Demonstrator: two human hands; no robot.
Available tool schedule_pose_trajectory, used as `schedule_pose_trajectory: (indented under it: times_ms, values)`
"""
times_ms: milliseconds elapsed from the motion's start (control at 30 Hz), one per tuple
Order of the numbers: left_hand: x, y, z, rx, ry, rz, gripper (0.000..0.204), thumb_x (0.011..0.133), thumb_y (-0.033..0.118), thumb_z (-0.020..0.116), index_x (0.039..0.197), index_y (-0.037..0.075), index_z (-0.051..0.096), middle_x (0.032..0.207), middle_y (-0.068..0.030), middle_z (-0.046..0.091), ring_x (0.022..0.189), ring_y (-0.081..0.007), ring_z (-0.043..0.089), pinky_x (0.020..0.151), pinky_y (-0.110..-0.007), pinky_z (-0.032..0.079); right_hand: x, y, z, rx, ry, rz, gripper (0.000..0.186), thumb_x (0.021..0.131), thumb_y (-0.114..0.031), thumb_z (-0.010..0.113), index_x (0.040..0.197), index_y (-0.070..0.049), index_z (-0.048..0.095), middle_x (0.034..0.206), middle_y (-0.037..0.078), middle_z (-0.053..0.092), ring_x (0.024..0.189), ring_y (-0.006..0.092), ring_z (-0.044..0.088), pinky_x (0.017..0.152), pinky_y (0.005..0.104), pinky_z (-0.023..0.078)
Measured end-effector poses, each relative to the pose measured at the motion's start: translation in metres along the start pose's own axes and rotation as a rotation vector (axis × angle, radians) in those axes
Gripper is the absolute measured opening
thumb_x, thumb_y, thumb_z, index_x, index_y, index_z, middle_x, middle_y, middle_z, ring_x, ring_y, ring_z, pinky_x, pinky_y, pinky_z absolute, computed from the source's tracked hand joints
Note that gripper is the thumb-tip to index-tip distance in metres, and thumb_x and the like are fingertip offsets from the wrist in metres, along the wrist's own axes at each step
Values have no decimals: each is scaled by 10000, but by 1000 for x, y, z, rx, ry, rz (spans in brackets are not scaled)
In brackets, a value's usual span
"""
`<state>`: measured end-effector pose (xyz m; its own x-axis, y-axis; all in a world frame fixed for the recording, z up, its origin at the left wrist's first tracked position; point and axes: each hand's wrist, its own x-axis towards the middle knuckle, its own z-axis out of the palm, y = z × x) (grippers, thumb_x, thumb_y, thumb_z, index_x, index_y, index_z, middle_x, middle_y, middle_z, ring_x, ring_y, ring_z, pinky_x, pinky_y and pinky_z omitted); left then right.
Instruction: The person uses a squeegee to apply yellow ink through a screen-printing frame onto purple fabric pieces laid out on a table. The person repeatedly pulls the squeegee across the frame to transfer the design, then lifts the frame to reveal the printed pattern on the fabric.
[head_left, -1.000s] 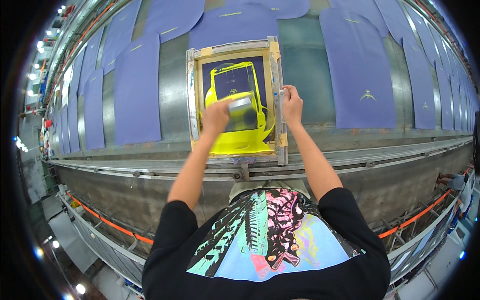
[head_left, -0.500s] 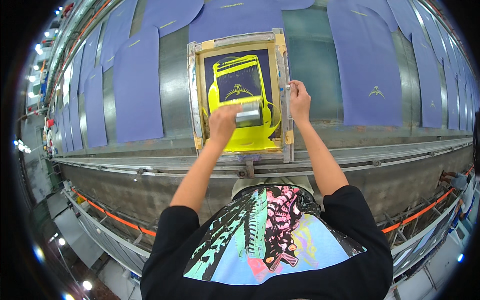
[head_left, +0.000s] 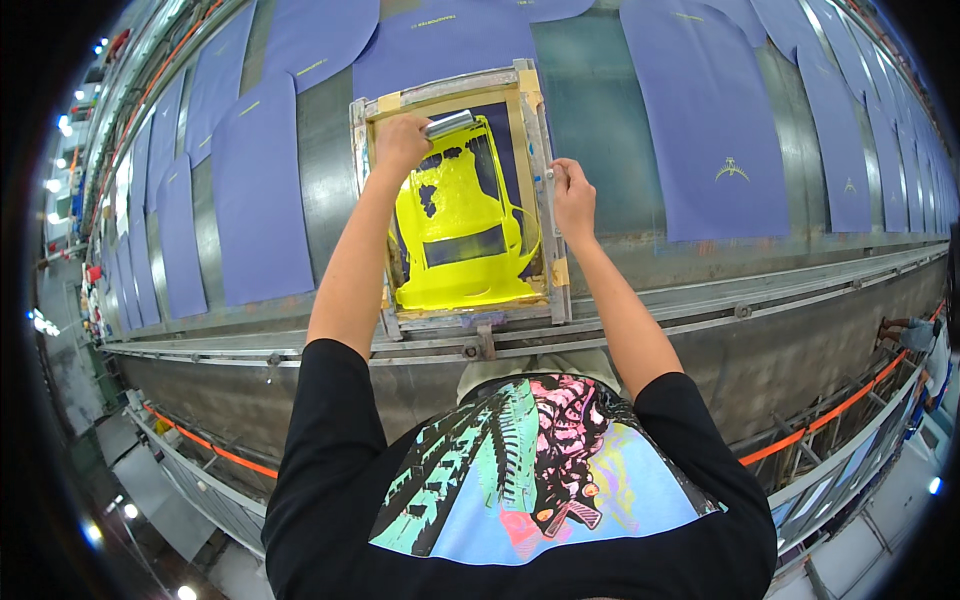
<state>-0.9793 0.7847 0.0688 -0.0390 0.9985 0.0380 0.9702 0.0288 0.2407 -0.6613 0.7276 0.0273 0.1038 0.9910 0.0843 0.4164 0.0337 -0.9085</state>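
Note:
A screen printing frame (head_left: pixel 541 190) lies on the long table in front of me, its mesh smeared with bright yellow ink (head_left: pixel 465 285). At the far end of the mesh, my left hand (head_left: pixel 402 145) is closed round a metal squeegee (head_left: pixel 450 124), which is held tilted. Dark patches of bare mesh show through the ink below it. My right hand (head_left: pixel 573 200) grips the right side rail of the frame with bent fingers. Beneath the frame, a purple fabric piece (head_left: pixel 440 50) sticks out at the far side.
Purple fabric pieces lie in rows on both sides, such as one at left (head_left: pixel 258 190) and one at right (head_left: pixel 705 130) with a small yellow print. A metal rail (head_left: pixel 650 300) runs along the table's near edge. At far right another person (head_left: pixel 910 335) stands partly visible.
My left hand has pushed the squeegee from the near middle of the mesh to its far end, spreading yellow ink across it. My right hand stays on the frame.

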Motion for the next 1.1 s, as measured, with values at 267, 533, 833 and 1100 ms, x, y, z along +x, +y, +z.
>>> schedule_pose_trajectory:
  times_ms: [267,533,833,1100]
  values:
    - [-220,166,210,-162,14,-31,373,810,18,660,1050,258,816,1056,-34,779,905,-277,745,781,-390,597,-52,197,-92,-30,-47,78,202,1038,-217,579,1078,-56,695,775,170,674,673,308,650,672,412,501]
    - [-303,166,142,-419,129,181,413,751,-37,704,1138,98,747,1205,-72,740,1145,-269,681,980,-398,542,-41,126,-91,-142,17,69,209,1038,-235,610,1101,-68,719,660,10,569,585,101,477,566,309,398]
    - [-383,180,103,-444,10,105,514,720,-66,682,1204,101,730,1252,-83,722,1187,-287,664,1003,-391,539,-133,105,-106,-93,12,80,202,1051,-215,575,1089,-64,704,670,81,594,572,168,502,590,377,426]
    - [-338,314,259,-382,0,23,565,730,-149,585,1214,97,744,1266,-103,725,1219,-287,665,1014,-383,533,-74,260,-215,55,-1,-17,184,1046,-196,507,1069,-83,651,803,227,664,771,453,664,666,524,496]
